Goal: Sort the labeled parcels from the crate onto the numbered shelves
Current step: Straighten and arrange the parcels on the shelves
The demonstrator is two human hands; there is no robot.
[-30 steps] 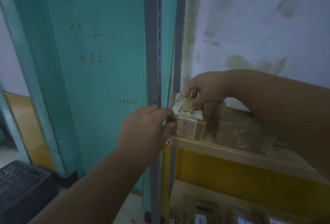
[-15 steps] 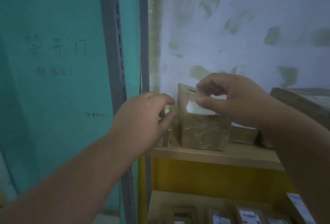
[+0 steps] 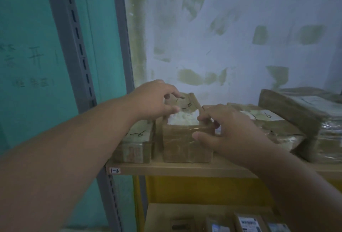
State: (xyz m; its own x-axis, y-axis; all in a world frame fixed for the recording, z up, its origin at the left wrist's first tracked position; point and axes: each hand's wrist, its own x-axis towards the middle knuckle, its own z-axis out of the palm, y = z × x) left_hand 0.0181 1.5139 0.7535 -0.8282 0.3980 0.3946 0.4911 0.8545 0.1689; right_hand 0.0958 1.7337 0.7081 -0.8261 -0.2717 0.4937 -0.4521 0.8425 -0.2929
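Observation:
A brown taped parcel [image 3: 185,146] with a white label on top stands on the wooden shelf [image 3: 185,169] tagged "1-6" [image 3: 114,170]. My left hand [image 3: 153,100] curls over its top left rear edge, thumb on the label. My right hand [image 3: 227,130] grips its right side, thumb on the front face and fingers on the top corner. To its left, close beside it, sits a smaller parcel [image 3: 137,146] marked "1-6". Another brown parcel edge [image 3: 192,98] rises behind my left fingers.
More parcels lie to the right: a flat one marked "1-6" [image 3: 262,119] and a big tilted wrapped one [image 3: 299,117]. A grey slotted upright [image 3: 74,47] and a teal door bound the left. Labeled parcels [image 3: 248,222] fill the lower shelf.
The view has swung right and closer. The parcel now rests flat on the shelf beside the small one. My right hand has dropped from its top to its right side.

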